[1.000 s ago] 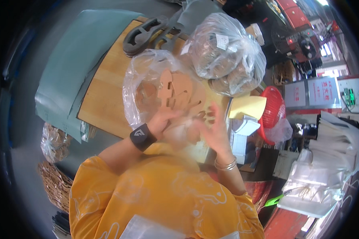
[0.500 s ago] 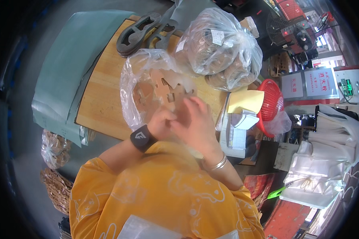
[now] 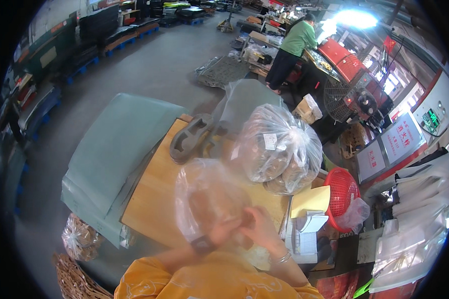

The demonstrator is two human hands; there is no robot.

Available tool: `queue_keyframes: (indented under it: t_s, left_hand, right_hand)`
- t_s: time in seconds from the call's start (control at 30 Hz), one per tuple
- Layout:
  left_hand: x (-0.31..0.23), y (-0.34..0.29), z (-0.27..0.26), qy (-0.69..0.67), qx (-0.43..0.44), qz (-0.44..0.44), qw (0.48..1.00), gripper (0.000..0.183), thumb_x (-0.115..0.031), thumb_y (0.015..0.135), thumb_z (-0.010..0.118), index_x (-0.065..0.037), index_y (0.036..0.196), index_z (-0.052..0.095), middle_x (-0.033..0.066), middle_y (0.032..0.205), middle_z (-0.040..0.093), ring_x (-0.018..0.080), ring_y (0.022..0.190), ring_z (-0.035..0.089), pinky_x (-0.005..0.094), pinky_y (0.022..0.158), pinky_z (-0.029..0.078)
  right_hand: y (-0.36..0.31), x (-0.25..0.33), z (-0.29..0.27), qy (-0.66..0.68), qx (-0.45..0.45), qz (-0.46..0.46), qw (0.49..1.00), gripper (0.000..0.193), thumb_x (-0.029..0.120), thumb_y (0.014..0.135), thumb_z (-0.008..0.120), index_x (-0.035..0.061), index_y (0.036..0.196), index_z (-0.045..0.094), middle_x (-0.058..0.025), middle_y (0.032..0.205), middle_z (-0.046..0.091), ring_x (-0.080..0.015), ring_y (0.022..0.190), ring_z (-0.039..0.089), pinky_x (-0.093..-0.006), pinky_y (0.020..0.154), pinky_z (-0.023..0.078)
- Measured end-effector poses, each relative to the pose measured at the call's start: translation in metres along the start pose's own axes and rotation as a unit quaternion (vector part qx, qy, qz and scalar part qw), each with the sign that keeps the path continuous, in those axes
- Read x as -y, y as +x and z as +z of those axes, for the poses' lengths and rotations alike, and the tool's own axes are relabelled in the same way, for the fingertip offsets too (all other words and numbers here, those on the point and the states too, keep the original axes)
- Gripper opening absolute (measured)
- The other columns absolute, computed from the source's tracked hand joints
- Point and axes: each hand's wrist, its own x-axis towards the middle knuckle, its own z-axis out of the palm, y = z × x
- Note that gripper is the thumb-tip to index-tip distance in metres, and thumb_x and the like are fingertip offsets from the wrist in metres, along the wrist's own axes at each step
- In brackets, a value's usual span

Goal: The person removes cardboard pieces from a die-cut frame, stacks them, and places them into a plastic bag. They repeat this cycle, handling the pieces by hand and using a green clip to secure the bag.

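— While we start at the left edge, what lies there?

— A woven basket [image 3: 75, 279] sits low at the left, with a small knotted plastic bag [image 3: 77, 239] just above it. Beside them a grey-green sheet [image 3: 114, 159] drapes over the left end of the wooden bench [image 3: 149, 199].

— And on the bench itself?

— Two dark moulded parts [image 3: 189, 138] lie at its far end. Nearer the person, a clear plastic bag [image 3: 204, 199] with brown flat pieces inside stands up from the bench, right in front of the hands.

— What is the left hand doing?

— The left hand [image 3: 223, 230], a dark band on its wrist, is curled against the lower part of that bag. It is blurred, so I cannot tell how firmly the fingers close on the film.

— The right one?

— The right hand [image 3: 257, 230], with a bangle on the wrist, meets the left at the bag's lower right side, fingers bent inward and touching the plastic. Whether it pinches it I cannot tell.

— Further right?

— A bigger tied bag [image 3: 282, 149] full of brownish pieces rests on the bench's far right part. Past it come a yellow paper pad [image 3: 310, 200], a white box [image 3: 304, 239], then a red basket [image 3: 341, 192]. Far behind, a person in a green top [image 3: 297, 40] stands at another bench.
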Motion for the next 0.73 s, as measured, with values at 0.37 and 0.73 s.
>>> queue_keyframes:
  t_s: [0.37, 0.73]
  left_hand:
    - [-0.003, -0.005, 0.026, -0.037, -0.036, -0.005, 0.999, 0.024, -0.003, 0.085, 0.055, -0.003, 0.109, 0.052, 0.0032, 0.094, 0.059, 0.0119, 0.084, 0.057, 0.0243, 0.069, 0.046]
    - [-0.018, -0.005, 0.014, -0.081, -0.07, -0.145, 0.984, 0.015, -0.014, 0.088, 0.052, -0.003, 0.095, 0.06, -0.003, 0.058, 0.045, 0.0067, 0.052, 0.04, 0.0218, 0.049, 0.034]
  right_hand:
    - [0.015, 0.05, -0.025, -0.102, 0.117, 0.136, 0.978, 0.038, 0.01, 0.075, 0.054, 0.0051, 0.112, 0.055, -0.0209, 0.106, 0.058, -0.0356, 0.101, 0.055, -0.0406, 0.086, 0.045]
    - [0.046, -0.079, -0.067, 0.321, 0.274, 0.222, 0.879, 0.035, 0.025, 0.09, 0.052, 0.0102, 0.121, 0.05, -0.0105, 0.093, 0.067, -0.0224, 0.08, 0.065, -0.0356, 0.068, 0.052]
